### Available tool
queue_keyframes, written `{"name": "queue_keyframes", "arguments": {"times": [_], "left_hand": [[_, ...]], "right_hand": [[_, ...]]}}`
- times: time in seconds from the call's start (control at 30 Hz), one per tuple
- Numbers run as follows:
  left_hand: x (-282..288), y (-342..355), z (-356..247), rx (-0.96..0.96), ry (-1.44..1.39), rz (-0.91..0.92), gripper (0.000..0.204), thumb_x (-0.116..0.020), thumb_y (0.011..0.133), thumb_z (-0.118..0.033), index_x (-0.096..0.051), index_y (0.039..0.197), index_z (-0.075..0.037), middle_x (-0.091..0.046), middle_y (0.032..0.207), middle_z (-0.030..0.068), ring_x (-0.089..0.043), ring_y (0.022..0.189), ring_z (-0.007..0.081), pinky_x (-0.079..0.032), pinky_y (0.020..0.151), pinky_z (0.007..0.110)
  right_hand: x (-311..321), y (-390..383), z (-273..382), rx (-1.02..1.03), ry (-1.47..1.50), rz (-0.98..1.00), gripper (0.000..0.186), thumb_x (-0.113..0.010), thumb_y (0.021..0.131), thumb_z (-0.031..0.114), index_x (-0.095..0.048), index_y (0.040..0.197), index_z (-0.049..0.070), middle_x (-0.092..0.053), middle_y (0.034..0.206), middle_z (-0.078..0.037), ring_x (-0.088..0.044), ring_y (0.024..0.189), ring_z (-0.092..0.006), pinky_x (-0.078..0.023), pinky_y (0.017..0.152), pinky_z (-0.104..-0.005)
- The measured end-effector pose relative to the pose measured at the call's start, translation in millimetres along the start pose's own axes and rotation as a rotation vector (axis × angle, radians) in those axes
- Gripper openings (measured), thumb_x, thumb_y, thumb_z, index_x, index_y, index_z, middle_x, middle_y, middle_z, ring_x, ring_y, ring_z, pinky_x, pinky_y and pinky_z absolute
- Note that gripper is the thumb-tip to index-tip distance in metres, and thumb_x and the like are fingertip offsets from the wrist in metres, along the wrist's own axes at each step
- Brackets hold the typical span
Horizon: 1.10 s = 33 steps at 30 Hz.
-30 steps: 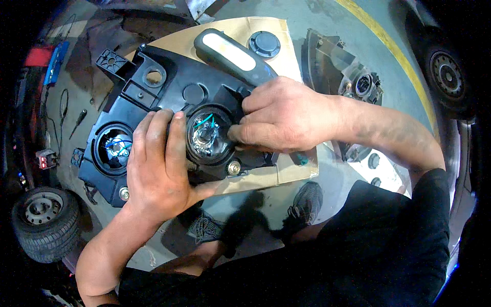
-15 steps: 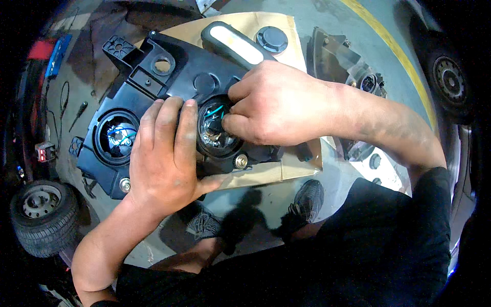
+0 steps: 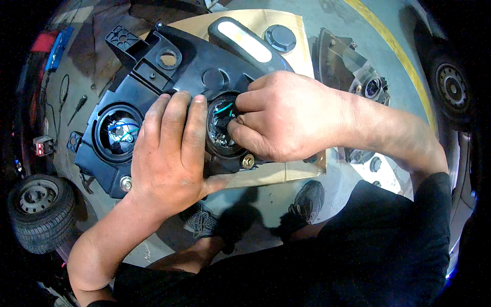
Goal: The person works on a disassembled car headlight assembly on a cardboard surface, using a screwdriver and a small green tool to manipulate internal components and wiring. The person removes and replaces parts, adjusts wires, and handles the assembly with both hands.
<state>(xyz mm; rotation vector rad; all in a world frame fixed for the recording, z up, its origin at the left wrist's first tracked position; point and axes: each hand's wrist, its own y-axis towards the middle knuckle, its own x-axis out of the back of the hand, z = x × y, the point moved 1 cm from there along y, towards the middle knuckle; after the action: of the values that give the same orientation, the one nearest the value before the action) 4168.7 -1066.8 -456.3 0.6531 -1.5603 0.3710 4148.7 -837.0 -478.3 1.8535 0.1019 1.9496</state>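
Observation:
A black headlight housing (image 3: 192,56) lies back side up on a sheet of cardboard (image 3: 299,171). Between its two round openings my left hand (image 3: 171,153) rests flat, fingers stretched out over the plastic and thumb pointing right. My right hand (image 3: 286,115) is closed, its fingertips dipping into the right opening (image 3: 222,120), where a green wire and shiny metal parts show. Whatever those fingers pinch is hidden behind them. Blue wires and a bulb seat are visible in the left opening (image 3: 118,134).
A work light (image 3: 243,40) and a round black cap (image 3: 280,38) lie beyond the housing. Another headlight (image 3: 353,66) sits on the floor at right. A wheel (image 3: 40,204) and a screwdriver (image 3: 77,108) are at left. My shoes (image 3: 307,204) stand close below.
The headlight and both hands appear slightly farther right in view. My right fingers have shifted a little within the right opening, and the dark part seen there earlier is less visible.

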Motion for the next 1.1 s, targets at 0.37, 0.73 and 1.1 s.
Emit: {"name": "queue_keyframes", "arguments": {"times": [0.37,0.73,1.1], "left_hand": [[-1,3,2,-0.011,-0.02,-0.036,0.114,-0.093,0.047,-0.039,-0.043,0.139,0.004,-0.049,0.129,0.025,-0.052,0.114,0.0442,-0.046,0.095,0.053],[-4,2,2,-0.057,-0.025,-0.051,0.111,-0.092,0.05,-0.044,-0.046,0.138,0.005,-0.049,0.13,0.0283,-0.053,0.115,0.0456,-0.045,0.096,0.055],[-5,3,4,-0.055,-0.027,-0.078,0.105,-0.091,0.053,-0.042,-0.046,0.136,0.004,-0.05,0.128,0.0277,-0.053,0.111,0.0446,-0.046,0.093,0.055]], "right_hand": [[-4,4,-5,-0.046,0.105,-0.084,0.016,-0.065,0.07,0.023,-0.058,0.069,0.008,-0.058,0.058,-0.004,-0.065,0.061,-0.0245,-0.053,0.05,-0.0395],[-2,3,-4,-0.127,0.261,0.046,0.022,-0.068,0.071,0.026,-0.053,0.07,0.009,-0.055,0.063,-0.003,-0.06,0.065,-0.0233,-0.051,0.051,-0.0371],[-1,-3,-11,-0.189,0.095,0.031,0.018,-0.073,0.068,0.017,-0.059,0.073,0.007,-0.06,0.063,-0.003,-0.062,0.069,-0.0221,-0.05,0.051,-0.0348]]}}
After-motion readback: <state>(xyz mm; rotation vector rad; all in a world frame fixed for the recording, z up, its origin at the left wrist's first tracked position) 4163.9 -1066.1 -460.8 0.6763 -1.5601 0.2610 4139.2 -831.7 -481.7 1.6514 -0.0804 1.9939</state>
